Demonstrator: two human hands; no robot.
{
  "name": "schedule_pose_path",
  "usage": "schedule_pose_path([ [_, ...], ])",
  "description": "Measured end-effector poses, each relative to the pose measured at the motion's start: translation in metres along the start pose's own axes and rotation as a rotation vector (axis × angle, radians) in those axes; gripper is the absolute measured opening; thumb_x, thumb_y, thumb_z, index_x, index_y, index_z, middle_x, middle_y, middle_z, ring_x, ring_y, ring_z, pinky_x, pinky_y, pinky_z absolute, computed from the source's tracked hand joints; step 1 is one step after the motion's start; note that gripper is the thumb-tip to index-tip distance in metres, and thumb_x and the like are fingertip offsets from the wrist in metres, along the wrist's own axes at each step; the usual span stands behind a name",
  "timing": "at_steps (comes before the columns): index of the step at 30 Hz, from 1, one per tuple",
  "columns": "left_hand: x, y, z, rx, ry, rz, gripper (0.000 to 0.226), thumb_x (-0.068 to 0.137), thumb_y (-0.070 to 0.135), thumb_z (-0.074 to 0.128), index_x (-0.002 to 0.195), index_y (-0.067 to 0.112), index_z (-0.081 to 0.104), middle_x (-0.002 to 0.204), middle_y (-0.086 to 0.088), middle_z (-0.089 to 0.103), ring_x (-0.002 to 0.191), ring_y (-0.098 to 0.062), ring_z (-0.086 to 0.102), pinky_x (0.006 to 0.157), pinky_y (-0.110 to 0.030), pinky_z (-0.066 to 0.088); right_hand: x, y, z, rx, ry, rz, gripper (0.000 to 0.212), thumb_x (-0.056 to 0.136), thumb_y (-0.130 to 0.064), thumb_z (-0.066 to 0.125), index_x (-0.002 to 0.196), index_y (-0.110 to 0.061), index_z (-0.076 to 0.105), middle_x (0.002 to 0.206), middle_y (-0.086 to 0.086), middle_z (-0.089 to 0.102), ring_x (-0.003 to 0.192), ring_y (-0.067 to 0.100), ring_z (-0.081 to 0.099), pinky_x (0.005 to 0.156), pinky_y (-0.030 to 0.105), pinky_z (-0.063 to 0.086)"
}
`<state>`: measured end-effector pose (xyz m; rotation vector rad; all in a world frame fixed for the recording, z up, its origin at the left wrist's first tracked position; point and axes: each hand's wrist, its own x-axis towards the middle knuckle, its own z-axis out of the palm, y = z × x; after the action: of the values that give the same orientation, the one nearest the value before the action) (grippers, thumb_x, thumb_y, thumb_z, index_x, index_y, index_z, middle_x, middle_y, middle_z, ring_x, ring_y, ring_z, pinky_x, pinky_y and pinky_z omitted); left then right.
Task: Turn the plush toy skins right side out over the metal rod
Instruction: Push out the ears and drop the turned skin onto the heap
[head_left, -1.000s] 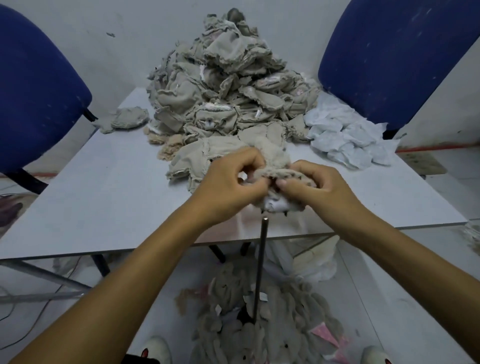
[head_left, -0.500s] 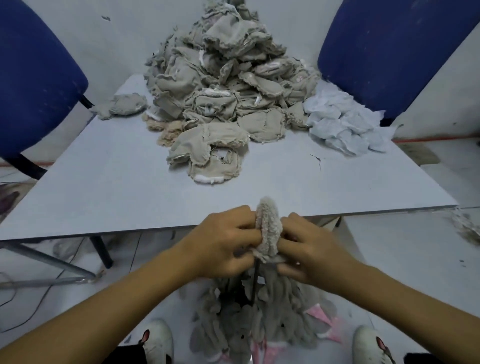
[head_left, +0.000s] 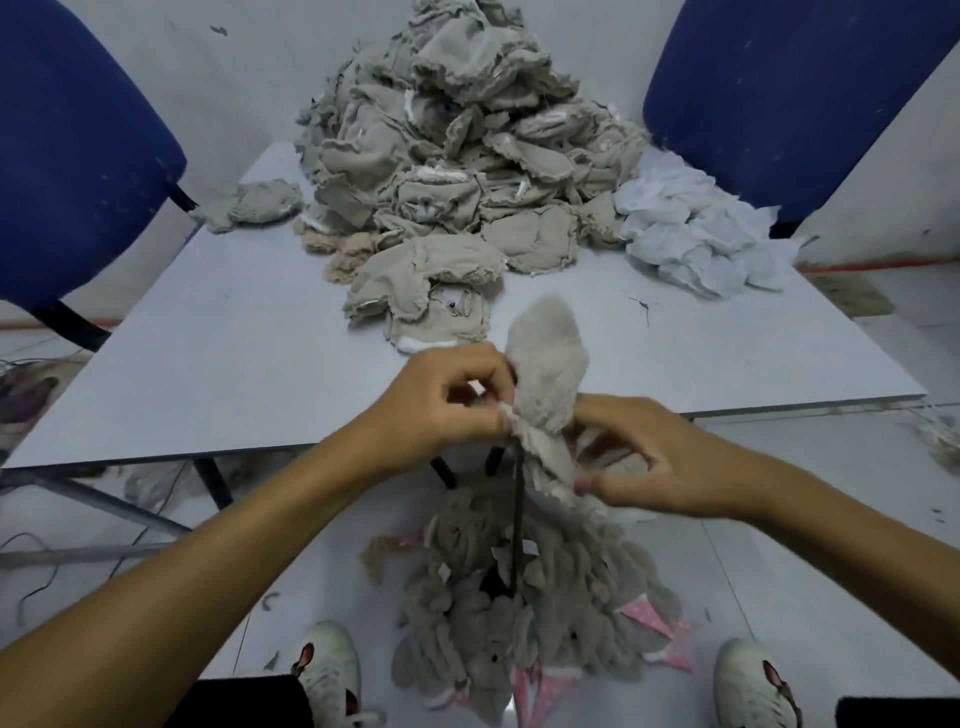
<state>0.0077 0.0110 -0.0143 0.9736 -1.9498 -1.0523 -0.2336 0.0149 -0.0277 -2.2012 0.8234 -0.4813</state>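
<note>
Over the upright metal rod (head_left: 517, 525), before the table's (head_left: 249, 374) near edge, sits a grey plush skin (head_left: 545, 384) – left hand (head_left: 441, 410) pinching its raw hem, right hand (head_left: 660, 467) gripping the lower edge – fluffy tip upward

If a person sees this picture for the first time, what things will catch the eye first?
First, the two hands at the centre: the left hand and right hand grip a fluffy plush skin over the thin metal rod. Behind them, a tall heap of beige skins covers the far side of the table. Finished skins lie on the floor between the shoes.
</note>
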Motion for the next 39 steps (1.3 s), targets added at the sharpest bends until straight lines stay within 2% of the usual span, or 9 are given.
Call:
schedule_pose_path([
  [5,0.031,0.021,-0.005,-0.298,0.079,0.010,0.008,0.079,0.007,0.064,0.078,0.006,0.056,0.068,-0.008,0.057,0.061,-0.024,0.057,0.059,-0.034,0.050,0.014,-0.020,-0.041,0.234,0.103,-0.057,0.015,0.085,-0.019,0.074,0.099,-0.016,0.070,0.097,0.003,0.068,0.093,0.019,0.065,0.082,0.029,0.055],
  [10,0.047,0.025,0.011,-0.307,0.156,-0.073,0.009,0.078,0.011,0.060,0.073,0.010,0.052,0.060,0.003,0.052,0.053,-0.012,0.048,0.052,-0.025,0.041,0.028,-0.012,-0.031,0.229,0.456,0.043,0.008,0.075,-0.011,0.070,0.077,-0.006,0.064,0.074,0.006,0.065,0.071,0.016,0.063,0.067,0.044,0.055],
  [14,0.052,0.026,0.022,-0.350,0.190,-0.145,0.013,0.076,0.016,0.061,0.073,0.013,0.049,0.063,-0.005,0.052,0.054,-0.017,0.049,0.051,-0.025,0.039,0.043,-0.008,-0.025,0.157,0.746,0.172,0.012,0.066,-0.022,0.064,0.058,-0.026,0.057,0.054,-0.008,0.054,0.055,0.010,0.048,0.054,0.033,0.042],
  [17,0.048,0.023,0.028,-0.220,0.193,-0.096,0.020,0.078,0.013,0.069,0.077,0.011,0.049,0.069,-0.020,0.052,0.058,-0.022,0.053,0.052,-0.028,0.043,0.051,-0.005,-0.022,0.070,0.836,0.246,0.008,0.062,-0.024,0.061,0.056,-0.025,0.055,0.050,-0.013,0.049,0.050,0.003,0.041,0.049,0.020,0.032],
  [23,0.054,0.024,0.028,0.127,0.208,-0.061,0.018,0.073,0.014,0.074,0.076,0.016,0.057,0.067,0.008,0.054,0.057,-0.004,0.049,0.055,-0.016,0.041,0.069,0.009,-0.012,0.069,0.938,0.397,0.020,0.072,-0.002,0.059,0.061,-0.017,0.053,0.051,-0.006,0.045,0.051,0.009,0.036,0.047,0.019,0.027],
  [27,0.065,0.018,0.012,0.019,0.202,-0.178,0.026,0.079,0.003,0.076,0.067,0.017,0.058,0.061,-0.004,0.055,0.056,-0.015,0.050,0.054,-0.025,0.041,0.081,0.003,-0.007,0.194,0.853,0.487,0.031,0.077,-0.003,0.060,0.057,-0.020,0.045,0.050,-0.010,0.042,0.053,0.009,0.037,0.051,0.025,0.031],
  [32,0.075,0.009,0.003,-0.223,0.357,-0.245,0.032,0.081,-0.012,0.062,0.061,0.012,0.054,0.047,0.004,0.050,0.041,-0.008,0.046,0.042,-0.020,0.037,0.066,-0.006,-0.026,0.991,0.440,0.351,0.024,0.089,-0.005,0.061,0.068,-0.014,0.067,0.072,0.008,0.064,0.070,0.019,0.062,0.055,0.025,0.053],
  [35,0.082,0.001,0.014,-0.218,0.470,-0.273,0.028,0.078,-0.002,0.067,0.059,0.016,0.056,0.048,0.005,0.052,0.046,-0.011,0.047,0.048,-0.023,0.038,0.050,0.001,-0.030,0.751,0.282,0.269,0.013,0.084,-0.010,0.071,0.093,-0.002,0.067,0.092,0.020,0.070,0.086,0.024,0.070,0.070,0.031,0.059],
  [39,0.087,-0.004,0.033,-0.182,0.500,-0.312,0.027,0.072,0.009,0.069,0.051,0.021,0.057,0.052,0.004,0.054,0.055,-0.020,0.050,0.052,-0.027,0.041,0.046,0.012,-0.027,0.330,0.526,0.258,0.021,0.082,-0.015,0.079,0.080,-0.001,0.064,0.070,0.014,0.067,0.067,0.020,0.066,0.070,0.042,0.060],
])
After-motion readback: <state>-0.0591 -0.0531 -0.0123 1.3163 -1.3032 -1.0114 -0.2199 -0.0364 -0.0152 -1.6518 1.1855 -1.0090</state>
